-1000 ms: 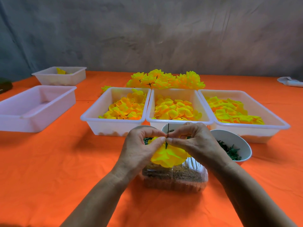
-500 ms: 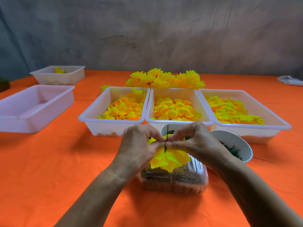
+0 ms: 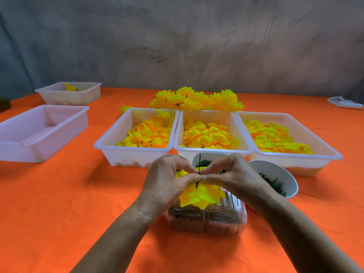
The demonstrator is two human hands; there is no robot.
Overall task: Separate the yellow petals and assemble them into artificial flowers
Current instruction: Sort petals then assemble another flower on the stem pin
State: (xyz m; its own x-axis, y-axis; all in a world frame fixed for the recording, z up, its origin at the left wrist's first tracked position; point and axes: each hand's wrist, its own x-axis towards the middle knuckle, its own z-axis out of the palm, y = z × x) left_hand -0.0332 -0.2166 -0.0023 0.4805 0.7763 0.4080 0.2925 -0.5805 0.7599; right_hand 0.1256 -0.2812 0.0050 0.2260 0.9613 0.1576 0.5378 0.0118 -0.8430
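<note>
Item: part-built flower (image 3: 201,196), being held above a clear lidded box (image 3: 206,217), near the table's front edge. Left hand (image 3: 167,180) is pinching the petal layers at centre. A thin dark stem (image 3: 199,164) is standing up between the fingertips. Right hand (image 3: 234,178) is pinching the same centre from the other side. Handling, judged: petals are looking light, soft, easily creased; the stem is seeming stiffer, the better hold. Appearance: bright yellow, layered, drooping below the fingers.
</note>
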